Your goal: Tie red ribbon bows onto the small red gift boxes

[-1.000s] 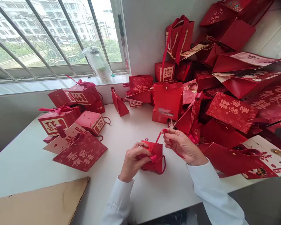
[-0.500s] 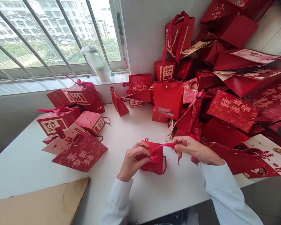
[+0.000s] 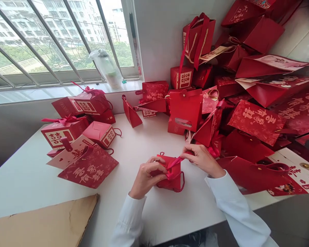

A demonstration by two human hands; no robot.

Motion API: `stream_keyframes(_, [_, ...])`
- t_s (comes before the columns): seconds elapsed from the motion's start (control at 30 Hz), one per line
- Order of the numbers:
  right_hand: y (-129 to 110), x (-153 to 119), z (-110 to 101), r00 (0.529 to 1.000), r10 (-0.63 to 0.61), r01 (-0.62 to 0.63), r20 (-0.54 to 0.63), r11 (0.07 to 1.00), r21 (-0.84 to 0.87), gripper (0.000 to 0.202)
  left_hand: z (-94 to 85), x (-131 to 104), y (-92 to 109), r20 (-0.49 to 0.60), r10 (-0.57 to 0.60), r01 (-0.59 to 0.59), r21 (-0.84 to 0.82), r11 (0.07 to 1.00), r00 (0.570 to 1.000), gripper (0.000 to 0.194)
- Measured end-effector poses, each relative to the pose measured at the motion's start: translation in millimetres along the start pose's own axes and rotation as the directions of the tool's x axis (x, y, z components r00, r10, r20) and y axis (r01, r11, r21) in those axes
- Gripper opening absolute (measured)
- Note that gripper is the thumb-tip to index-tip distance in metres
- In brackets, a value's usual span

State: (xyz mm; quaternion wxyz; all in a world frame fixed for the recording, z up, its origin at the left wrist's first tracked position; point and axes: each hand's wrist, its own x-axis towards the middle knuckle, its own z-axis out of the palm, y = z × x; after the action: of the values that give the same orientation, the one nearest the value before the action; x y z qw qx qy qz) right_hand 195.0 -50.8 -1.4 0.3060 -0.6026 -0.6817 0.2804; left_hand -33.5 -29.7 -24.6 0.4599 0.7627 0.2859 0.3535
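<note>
A small red gift box with cord handles rests on the white table in front of me. Over its top lies a pink-red ribbon, looped and partly hidden by my fingers. My left hand is closed at the box's left side, thumb and fingers pinching the ribbon near its middle. Above the box's right edge, my right hand pinches the ribbon's other stretch between thumb and fingers. A twisted red cord handle hangs at the box's right side.
A large heap of red gift bags fills the table's right side. Several red boxes and a bag stand at left. Brown cardboard lies at front left. A plastic-wrapped cup stands on the windowsill.
My right hand has moved left and slightly up, closer to the box, with the ribbon in its fingers. My left hand stays in place on the ribbon.
</note>
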Motion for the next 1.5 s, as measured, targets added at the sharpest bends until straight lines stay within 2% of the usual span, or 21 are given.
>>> stream_keyframes(0.07, [-3, 1, 1, 0.994, -0.098, 0.093, -0.045, 0.991, -0.097, 0.024, 0.6, 0, 1, -0.003, -0.022, 0.022, 0.003, 1.000, 1.000, 0.006])
stream_keyframes(0.17, [-13, 4, 5, 0.984, -0.135, 0.120, -0.113, 0.985, -0.126, 0.020, 1.3, -1, 3, -0.026, -0.065, 0.065, -0.014, 0.998, 0.998, 0.005])
stream_keyframes(0.27, [-21, 8, 5, 0.989, -0.037, 0.035, -0.146, 0.999, -0.018, 0.019, 1.2, -1, 4, -0.026, -0.080, 0.079, -0.027, 0.996, 0.996, 0.006])
stream_keyframes(0.33, [-24, 9, 4, 0.990, 0.089, -0.071, -0.107, 0.985, 0.160, 0.013, 0.7, -2, 5, -0.018, -0.073, 0.073, -0.013, 0.997, 0.997, 0.006])
stream_keyframes(0.4, [-24, 8, 2, 0.986, 0.165, -0.151, -0.005, 0.911, 0.384, 0.017, 0.2, -2, 7, -0.008, -0.055, 0.056, 0.007, 0.998, 0.998, 0.006])
stream_keyframes(0.47, [-24, 6, -2, 0.982, 0.164, -0.186, 0.090, 0.806, 0.562, 0.027, 0.1, -2, 9, -0.002, -0.034, 0.034, 0.023, 0.999, 0.999, 0.006])
stream_keyframes(0.53, [-25, 3, -5, 0.977, 0.154, -0.211, 0.144, 0.722, 0.659, 0.030, 0.5, -1, 12, -0.006, -0.026, 0.026, 0.031, 0.999, 1.000, 0.006])
stream_keyframes(0.73, [-40, 2, -5, 0.963, 0.151, -0.268, 0.222, 0.569, 0.777, 0.025, 2.6, 1, 14, -0.019, -0.035, 0.036, 0.071, 0.997, 0.999, 0.006])
stream_keyframes(0.83, [-50, 1, 0, 0.964, 0.130, -0.265, 0.230, 0.483, 0.835, 0.027, 8.5, -1, 16, -0.080, -0.056, 0.065, 0.113, 0.991, 0.995, 0.010])
stream_keyframes(0.97, [-67, -9, 12, 0.968, 0.113, -0.253, 0.226, 0.407, 0.878, 0.032, 22.6, -5, 23, -0.201, -0.189, 0.198, 0.029, 0.980, 0.961, 0.013])
stream_keyframes(1.03, [-76, -16, 21, 0.969, 0.109, -0.247, 0.222, 0.382, 0.890, 0.032, 28.4, -6, 25, -0.237, -0.250, 0.255, -0.007, 0.967, 0.939, 0.023])
stream_keyframes(1.1, [-85, -23, 33, 0.967, 0.108, -0.254, 0.230, 0.393, 0.884, 0.029, 31.2, -6, 26, -0.268, -0.239, 0.256, 0.030, 0.966, 0.933, 0.022])
stream_keyframes(1.23, [-94, -39, 47, 0.945, 0.058, -0.310, 0.321, 0.466, 0.829, 0.018, 32.4, -5, 26, -0.300, -0.146, 0.192, 0.129, 0.973, 0.943, 0.004])
stream_keyframes(1.37, [-82, -58, 36, 0.930, 0.087, -0.322, 0.358, 0.666, 0.673, 0.014, 35.7, -4, 25, -0.392, -0.215, 0.285, 0.131, 0.950, 0.895, 0.011])
stream_keyframes(1.43, [-69, -64, 27, 0.949, 0.127, -0.283, 0.290, 0.751, 0.597, 0.012, 37.7, -2, 23, -0.420, -0.236, 0.313, 0.124, 0.942, 0.876, 0.011])
stream_keyframes(1.5, [-56, -66, 21, 0.948, 0.191, -0.302, 0.255, 0.791, 0.531, 0.012, 39.6, -1, 22, -0.437, -0.228, 0.314, 0.137, 0.939, 0.870, 0.010])
